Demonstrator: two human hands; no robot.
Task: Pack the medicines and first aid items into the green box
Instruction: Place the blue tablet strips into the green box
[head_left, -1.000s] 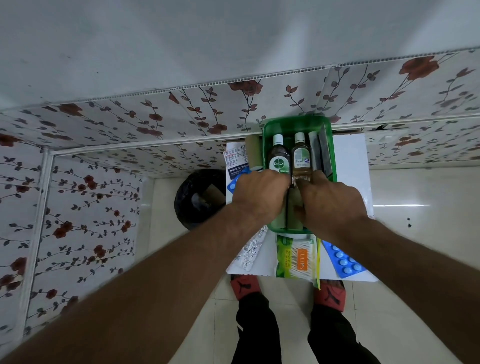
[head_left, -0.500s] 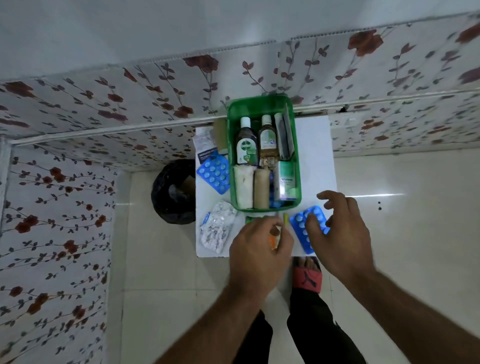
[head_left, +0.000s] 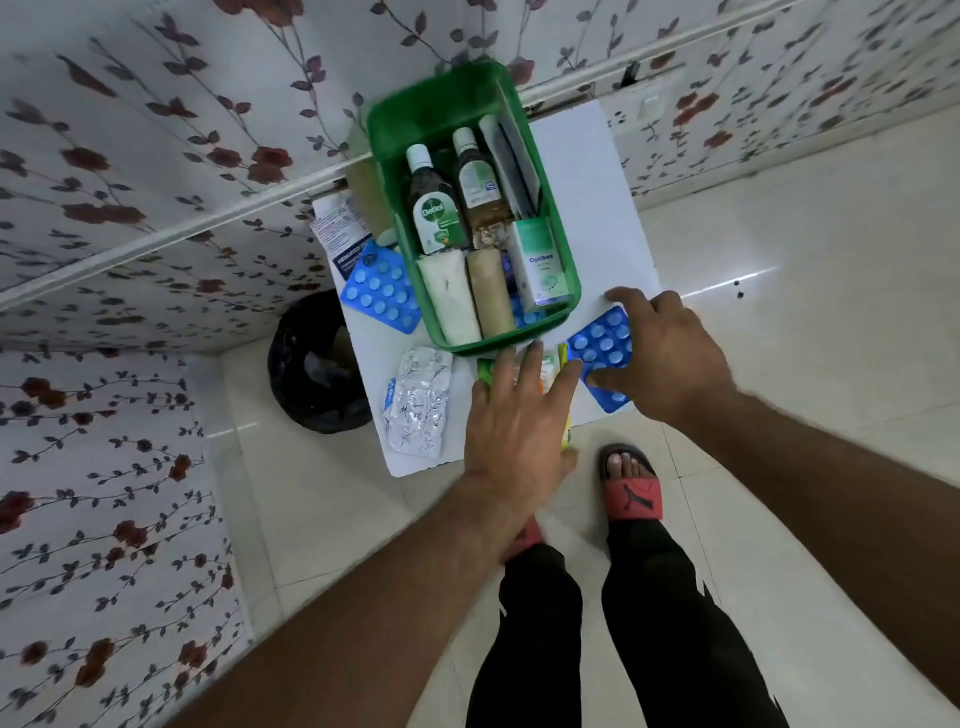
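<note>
The green box (head_left: 563, 249) is sitting at the far end of the white tabletop (head_left: 602, 197), close against the wall, and it is filling up nicely. Inside, a Dettol bottle (head_left: 435, 208) and a second bottle (head_left: 475, 179) are lying side by side, two bandage rolls (head_left: 470, 296) are resting below them, and a white-and-green carton (head_left: 537, 260) reading something like "Optibro" is standing along the box's right wall. Plenty is waiting outside, though. A blue blister pack (head_left: 382, 293) is lying just beside the box's left wall, with a printed leaflet (head_left: 337, 228), too small to read, beyond it. A crumpled silver strip (head_left: 415, 402) is sitting toward the tabletop's near left corner. At the near edge, the left hand (head_left: 519, 415) is spreading open, fingers apart, over a green-and-yellow packet (head_left: 556, 364), covering it but not clamped on it. The right hand (head_left: 670, 353) is pressing fingers and thumb onto a second blue blister pack (head_left: 602, 345) at the near right corner, looking about to pinch it. By my reckoning, roughly half is packed.
</note>
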